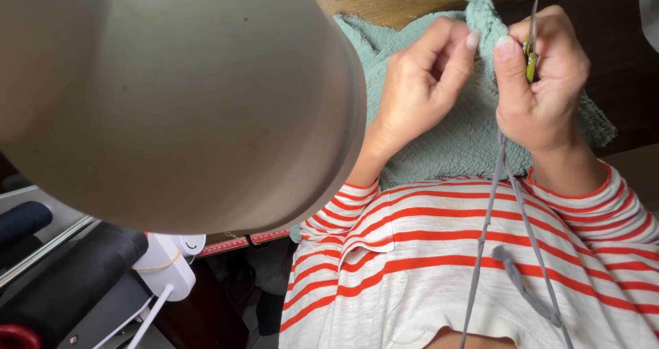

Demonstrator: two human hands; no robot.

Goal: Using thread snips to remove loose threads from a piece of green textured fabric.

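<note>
My left hand (pixel 420 81) pinches the upper edge of a crinkled mint-green fabric (pixel 453 140), thumb and forefinger closed on it. Just to its right, my right hand (pixel 542 81) is closed around small thread snips with a yellow-green handle (pixel 530 54); their thin metal tip points up past my fingers, close to the fabric's top corner. The fabric lies spread on a dark wooden table (pixel 618 40) beneath both hands. Both sleeves are white with red stripes.
A large beige rounded object (pixel 171 95), very near the camera, fills the upper left and hides that side. Grey cords (pixel 511 205) hang over my striped shirt. A white device (pixel 168 263), a red measuring tape (pixel 244 241) and dark rolls (pixel 62 280) sit at lower left.
</note>
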